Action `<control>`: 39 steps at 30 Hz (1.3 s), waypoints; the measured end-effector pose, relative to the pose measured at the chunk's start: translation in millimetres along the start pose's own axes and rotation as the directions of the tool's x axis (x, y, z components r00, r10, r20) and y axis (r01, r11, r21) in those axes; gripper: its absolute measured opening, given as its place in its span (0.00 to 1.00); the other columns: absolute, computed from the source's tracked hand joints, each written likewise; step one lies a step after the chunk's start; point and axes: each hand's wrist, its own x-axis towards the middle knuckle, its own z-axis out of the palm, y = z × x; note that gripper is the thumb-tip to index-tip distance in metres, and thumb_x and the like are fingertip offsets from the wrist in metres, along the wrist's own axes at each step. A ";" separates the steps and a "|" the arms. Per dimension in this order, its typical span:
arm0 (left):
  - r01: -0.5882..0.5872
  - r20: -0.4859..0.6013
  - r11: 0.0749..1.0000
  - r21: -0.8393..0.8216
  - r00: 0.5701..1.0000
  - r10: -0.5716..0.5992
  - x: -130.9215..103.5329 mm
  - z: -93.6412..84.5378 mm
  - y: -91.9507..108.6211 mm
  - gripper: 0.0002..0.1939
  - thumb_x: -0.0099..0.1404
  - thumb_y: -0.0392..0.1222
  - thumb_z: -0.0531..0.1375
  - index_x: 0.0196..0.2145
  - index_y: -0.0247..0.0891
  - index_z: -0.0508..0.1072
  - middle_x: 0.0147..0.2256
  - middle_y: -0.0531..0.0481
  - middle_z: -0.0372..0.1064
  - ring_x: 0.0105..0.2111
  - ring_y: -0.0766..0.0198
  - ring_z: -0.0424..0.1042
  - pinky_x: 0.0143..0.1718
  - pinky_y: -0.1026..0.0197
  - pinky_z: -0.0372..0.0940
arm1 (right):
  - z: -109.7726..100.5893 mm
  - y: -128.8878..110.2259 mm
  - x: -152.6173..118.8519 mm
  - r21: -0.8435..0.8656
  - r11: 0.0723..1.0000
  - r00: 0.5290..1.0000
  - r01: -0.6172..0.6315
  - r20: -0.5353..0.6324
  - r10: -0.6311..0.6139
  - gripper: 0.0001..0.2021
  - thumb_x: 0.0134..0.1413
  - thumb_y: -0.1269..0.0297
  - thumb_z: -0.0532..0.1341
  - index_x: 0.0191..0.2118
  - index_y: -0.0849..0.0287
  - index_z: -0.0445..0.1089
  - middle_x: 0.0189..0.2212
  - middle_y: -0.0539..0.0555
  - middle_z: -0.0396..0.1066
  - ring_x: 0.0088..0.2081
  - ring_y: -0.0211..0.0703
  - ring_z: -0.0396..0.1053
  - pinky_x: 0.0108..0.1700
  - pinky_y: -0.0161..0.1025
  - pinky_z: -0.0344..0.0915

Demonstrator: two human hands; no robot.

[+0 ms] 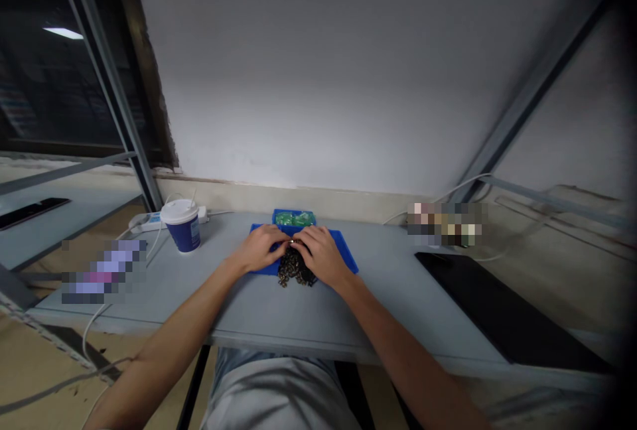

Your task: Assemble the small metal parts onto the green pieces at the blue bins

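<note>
The left hand [261, 249] and the right hand [322, 254] rest side by side on a blue mat [344, 249] in the middle of the grey counter [279, 314]. Their fingertips meet over a small shiny part [291, 242], too small to identify. Each hand has its fingers curled and pressed together at that part; whether the part is pinched by one hand or both cannot be told.

A single heap of dark small pieces [295, 272] lies just below the hands, at the near edge of the mat and partly overhanging it onto the counter. The right palm touches the heap.

One blue tray [293, 213] with green contents stands at the far edge of the mat, just beyond the fingertips.

One paper cup [182, 225] with a white lid stands to the left, near the mat but apart from it. One white power strip [144, 221] lies behind the cup, near the far edge of the counter, with a white cable [94, 320] running off the left edge.

One black flat panel [502, 314] lies to the right, well apart from the hands, reaching the right front edge.

Bare counter lies open between the heap and the front edge, between cup and mat, and between mat and panel
</note>
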 end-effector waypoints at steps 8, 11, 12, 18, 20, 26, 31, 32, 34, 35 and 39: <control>-0.015 -0.013 1.000 -0.013 1.000 0.015 1.0 -0.6 2.8 0.12 0.73 0.41 0.53 0.40 0.39 0.77 0.38 0.49 0.77 0.40 0.60 0.73 0.46 0.57 0.63 | -1.9 -6.2 1.8 -0.048 0.999 0.997 -0.024 0.069 0.027 0.16 0.72 0.66 0.50 0.33 0.58 0.70 0.32 0.55 0.74 0.38 0.47 0.68 0.44 0.45 0.57; 0.002 -0.018 1.000 -0.011 1.000 -0.002 1.0 -0.3 2.5 0.12 0.73 0.41 0.53 0.40 0.39 0.76 0.38 0.48 0.77 0.40 0.59 0.73 0.46 0.57 0.63 | -3.1 -6.3 1.6 0.007 0.999 0.997 -0.053 0.053 0.053 0.12 0.71 0.65 0.52 0.38 0.58 0.71 0.36 0.55 0.76 0.40 0.47 0.69 0.46 0.46 0.58; 0.007 -0.017 1.000 -0.008 1.000 -0.007 0.9 -0.2 2.3 0.12 0.73 0.41 0.53 0.40 0.39 0.76 0.38 0.48 0.77 0.40 0.59 0.72 0.46 0.57 0.63 | -3.5 -6.3 1.5 0.034 0.998 0.997 -0.062 0.046 0.060 0.10 0.71 0.65 0.53 0.41 0.58 0.71 0.37 0.55 0.76 0.41 0.47 0.70 0.47 0.46 0.58; 0.010 -0.020 1.000 0.007 1.000 -0.009 0.5 0.5 1.7 0.11 0.73 0.41 0.53 0.41 0.38 0.75 0.38 0.47 0.76 0.40 0.59 0.72 0.46 0.57 0.63 | -2.3 -5.9 1.2 0.073 0.997 0.998 -0.036 0.055 0.032 0.07 0.70 0.69 0.53 0.44 0.58 0.69 0.40 0.57 0.75 0.44 0.49 0.70 0.48 0.46 0.60; -0.003 -0.011 1.000 0.007 1.000 0.003 0.9 0.7 1.8 0.11 0.73 0.40 0.53 0.41 0.38 0.76 0.38 0.48 0.76 0.40 0.59 0.72 0.46 0.57 0.62 | -1.6 -5.8 1.4 0.063 0.998 0.998 -0.029 0.052 0.026 0.07 0.70 0.70 0.53 0.42 0.58 0.68 0.39 0.56 0.75 0.44 0.49 0.70 0.48 0.46 0.60; -0.027 -0.004 1.000 0.010 1.000 0.027 1.6 -0.4 4.0 0.11 0.73 0.39 0.53 0.40 0.38 0.76 0.38 0.49 0.77 0.40 0.59 0.72 0.45 0.57 0.62 | -0.4 -5.3 1.8 0.023 0.999 0.997 -0.037 0.065 0.035 0.10 0.71 0.68 0.52 0.36 0.57 0.66 0.35 0.55 0.73 0.39 0.48 0.69 0.45 0.44 0.59; -0.040 -0.002 0.999 0.014 0.999 0.040 1.8 -1.1 6.2 0.12 0.73 0.40 0.52 0.38 0.38 0.75 0.36 0.48 0.76 0.40 0.59 0.72 0.45 0.57 0.62 | 3.5 -7.5 0.5 -0.017 0.999 0.997 -0.045 0.058 0.046 0.13 0.72 0.68 0.49 0.35 0.57 0.65 0.33 0.54 0.73 0.37 0.46 0.68 0.45 0.44 0.57; -0.046 0.000 0.999 0.021 0.999 0.046 1.9 -0.9 6.4 0.12 0.73 0.40 0.52 0.38 0.38 0.75 0.36 0.48 0.76 0.40 0.59 0.71 0.45 0.57 0.62 | 4.5 -8.3 0.3 -0.033 0.998 0.997 -0.049 0.055 0.051 0.13 0.72 0.68 0.48 0.34 0.57 0.65 0.32 0.54 0.73 0.36 0.46 0.68 0.44 0.44 0.57; -0.059 0.003 0.997 0.039 0.998 0.059 2.1 -0.3 6.8 0.11 0.72 0.40 0.53 0.37 0.38 0.75 0.35 0.48 0.75 0.40 0.59 0.71 0.45 0.57 0.62 | 6.3 -9.8 0.0 -0.076 0.995 0.997 -0.057 0.048 0.061 0.15 0.72 0.68 0.48 0.32 0.57 0.64 0.30 0.54 0.73 0.34 0.46 0.67 0.43 0.44 0.55; -0.063 0.005 0.997 0.046 0.998 0.063 2.3 0.0 6.9 0.11 0.72 0.40 0.53 0.37 0.38 0.75 0.35 0.48 0.75 0.40 0.58 0.71 0.46 0.56 0.62 | 6.8 -10.2 0.0 -0.095 0.994 0.997 -0.062 0.046 0.066 0.16 0.73 0.68 0.47 0.31 0.57 0.64 0.29 0.54 0.72 0.33 0.46 0.67 0.43 0.44 0.55; -0.041 -0.008 0.997 0.058 0.999 0.042 2.7 1.0 6.6 0.12 0.72 0.40 0.52 0.37 0.38 0.75 0.35 0.48 0.76 0.39 0.58 0.72 0.45 0.56 0.62 | 5.5 -9.6 0.3 -0.112 0.991 0.996 -0.078 0.042 0.084 0.18 0.73 0.67 0.47 0.30 0.57 0.65 0.28 0.53 0.73 0.33 0.46 0.68 0.42 0.44 0.54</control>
